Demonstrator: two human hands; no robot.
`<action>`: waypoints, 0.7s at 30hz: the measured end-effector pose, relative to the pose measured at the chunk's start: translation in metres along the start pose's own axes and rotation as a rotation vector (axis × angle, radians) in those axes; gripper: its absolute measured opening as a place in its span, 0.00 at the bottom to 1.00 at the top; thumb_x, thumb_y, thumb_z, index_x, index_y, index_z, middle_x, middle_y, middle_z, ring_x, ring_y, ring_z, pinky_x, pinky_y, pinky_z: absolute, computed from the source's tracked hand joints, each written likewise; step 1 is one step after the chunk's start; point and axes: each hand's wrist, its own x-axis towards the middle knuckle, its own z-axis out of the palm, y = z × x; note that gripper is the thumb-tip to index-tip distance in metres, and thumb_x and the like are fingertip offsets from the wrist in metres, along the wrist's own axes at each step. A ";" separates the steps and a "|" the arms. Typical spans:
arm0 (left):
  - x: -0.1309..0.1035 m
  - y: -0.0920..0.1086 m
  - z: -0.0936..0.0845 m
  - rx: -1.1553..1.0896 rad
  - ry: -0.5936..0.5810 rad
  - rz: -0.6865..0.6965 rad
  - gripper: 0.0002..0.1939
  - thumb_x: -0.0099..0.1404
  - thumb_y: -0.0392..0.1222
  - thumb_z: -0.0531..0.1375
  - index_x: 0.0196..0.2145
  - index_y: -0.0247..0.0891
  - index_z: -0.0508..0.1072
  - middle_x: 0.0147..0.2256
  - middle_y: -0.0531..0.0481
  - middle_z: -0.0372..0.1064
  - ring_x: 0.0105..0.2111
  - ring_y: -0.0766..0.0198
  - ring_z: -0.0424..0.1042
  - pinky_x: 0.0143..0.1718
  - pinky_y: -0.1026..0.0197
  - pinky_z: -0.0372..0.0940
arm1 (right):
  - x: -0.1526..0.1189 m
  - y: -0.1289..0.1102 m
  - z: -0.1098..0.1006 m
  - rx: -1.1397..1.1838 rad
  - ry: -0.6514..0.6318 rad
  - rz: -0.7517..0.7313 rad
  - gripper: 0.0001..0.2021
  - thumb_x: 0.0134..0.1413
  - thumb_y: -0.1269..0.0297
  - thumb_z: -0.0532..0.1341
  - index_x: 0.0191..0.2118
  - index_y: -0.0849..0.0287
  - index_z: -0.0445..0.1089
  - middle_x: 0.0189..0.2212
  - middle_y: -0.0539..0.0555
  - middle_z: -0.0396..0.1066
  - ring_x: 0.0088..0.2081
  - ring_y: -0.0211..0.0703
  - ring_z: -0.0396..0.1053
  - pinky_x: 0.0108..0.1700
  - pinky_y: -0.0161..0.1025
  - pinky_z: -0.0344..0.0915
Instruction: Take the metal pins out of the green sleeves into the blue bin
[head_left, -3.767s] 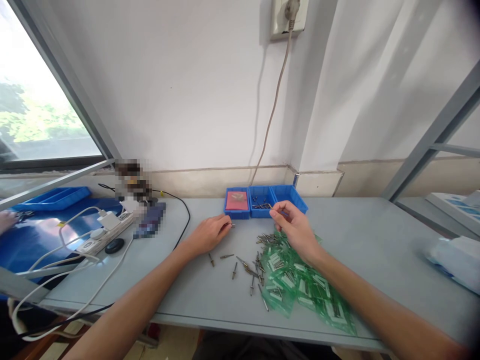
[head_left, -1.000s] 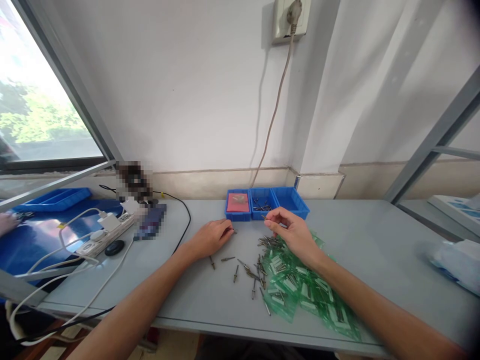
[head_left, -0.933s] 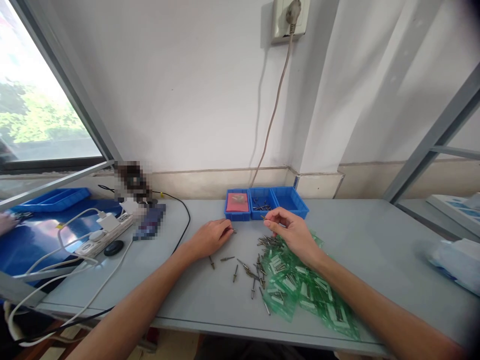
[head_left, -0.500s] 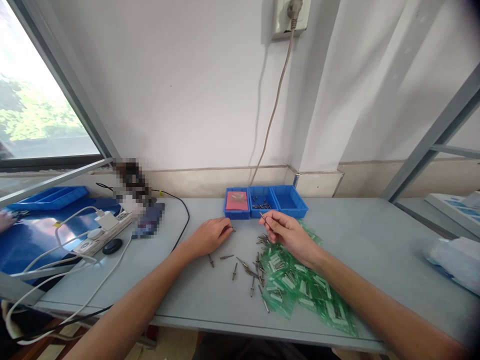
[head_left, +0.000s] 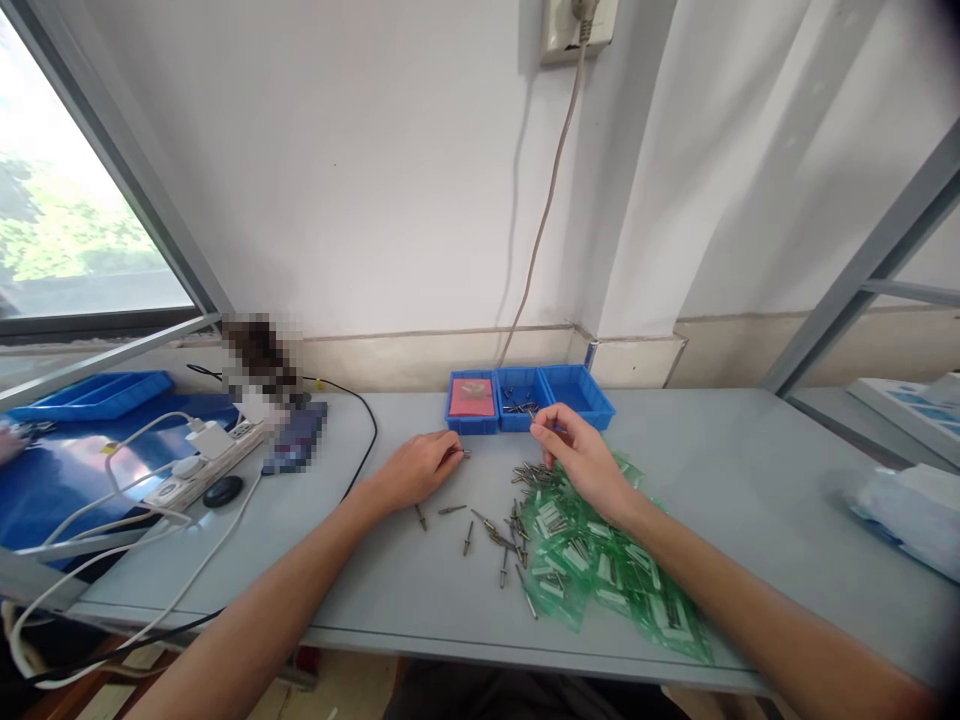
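L hand (head_left: 421, 466) pinching rivet (head_left: 466, 455) over desk (head_left: 405, 590); R hand (head_left: 576, 450) pinching 2nd rivet (head_left: 532, 414) nr mid bin (head_left: 517, 424). Binned rivets (head_left: 517, 407): some. Loose rivets (head_left: 468, 538) + green bags (head_left: 611, 545) w/ similar pcs remain on desk. Looks part-done, approx. early.

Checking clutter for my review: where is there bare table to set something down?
Widest: the table between the right forearm and wrapped package. A small gap lies between the left hand, blue bins and loose rivets. Crowded: under the right hand, with green bags and rivets, and around the power strip.
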 end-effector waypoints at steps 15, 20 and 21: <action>0.000 0.002 -0.002 0.005 -0.008 -0.003 0.11 0.80 0.46 0.49 0.43 0.42 0.69 0.42 0.48 0.74 0.39 0.57 0.73 0.42 0.57 0.63 | -0.003 0.000 0.002 -0.043 -0.045 -0.019 0.15 0.61 0.49 0.66 0.36 0.51 0.63 0.28 0.46 0.61 0.26 0.42 0.60 0.29 0.41 0.61; 0.000 0.001 -0.001 -0.009 0.000 -0.001 0.12 0.80 0.46 0.49 0.43 0.42 0.69 0.40 0.49 0.74 0.38 0.58 0.72 0.41 0.57 0.63 | -0.004 0.003 0.002 -0.088 -0.046 -0.055 0.12 0.63 0.51 0.65 0.37 0.51 0.63 0.28 0.46 0.61 0.26 0.41 0.60 0.30 0.41 0.60; 0.000 0.001 -0.001 -0.015 -0.002 -0.004 0.12 0.80 0.47 0.49 0.43 0.42 0.69 0.39 0.49 0.74 0.37 0.58 0.72 0.41 0.57 0.63 | -0.003 0.003 0.002 -0.100 -0.045 -0.062 0.12 0.64 0.52 0.65 0.37 0.51 0.63 0.28 0.46 0.61 0.26 0.41 0.60 0.30 0.41 0.59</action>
